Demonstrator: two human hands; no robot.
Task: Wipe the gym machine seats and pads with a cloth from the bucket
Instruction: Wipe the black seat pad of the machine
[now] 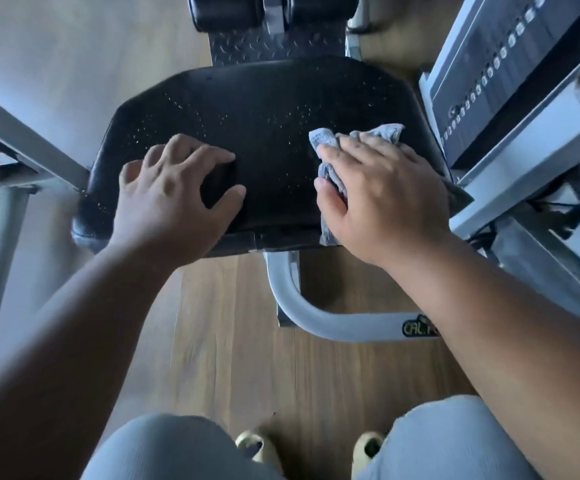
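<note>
Right hand (378, 199) lies flat, fingers straight, pressing the grey cloth (361, 147) onto the right side of the black seat (264, 109). Left hand (177, 192) rests on the near-left of the seat, fingers spread and slightly bent, holding nothing. Droplets dot the far half; the risk is streaks there. The bunched cloth overhangs the near edge and could slide off.

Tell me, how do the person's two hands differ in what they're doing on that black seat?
The right hand presses a grey cloth flat against the seat; the left hand has no cloth and rests bare on it. The right hand's fingers lie fairly straight over the cloth, while the left hand's fingers are arched and spread. The right hand is at the seat's right edge, the left nearer its left side. Both touch the seat's near half.
</note>
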